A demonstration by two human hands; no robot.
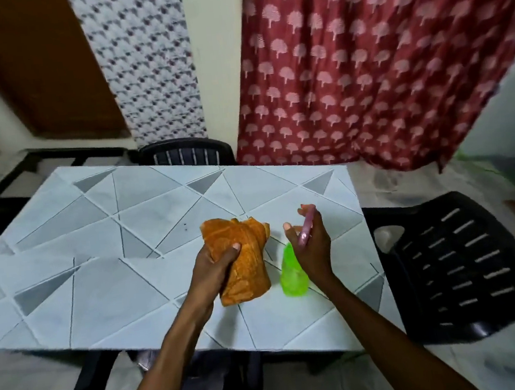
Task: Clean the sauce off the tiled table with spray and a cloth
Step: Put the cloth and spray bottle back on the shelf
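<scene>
Two hands work over the tiled worktop (pixel 101 290), one with the cloth, one with the spray.

The left hand (pixel 215 262) is clamped round a bunched orange cloth (pixel 244 259), held low near the middle of the worktop; whether it touches the tiles is unclear. Just beside it, the right hand (pixel 312 249) is closed on the pink head of the green spray bottle (pixel 293 273), forefinger lifted. A few small dark specks (pixel 184 225) lie on a tile beyond the cloth, probably the sauce that remains; no larger smear shows. To do this step well, turn the nozzle toward those specks and spray briefly, keeping the cloth out of the mist. Then refold the cloth to a flat face and wipe with firm strokes, following the grooves between tiles, where residue likely lodges.
</scene>
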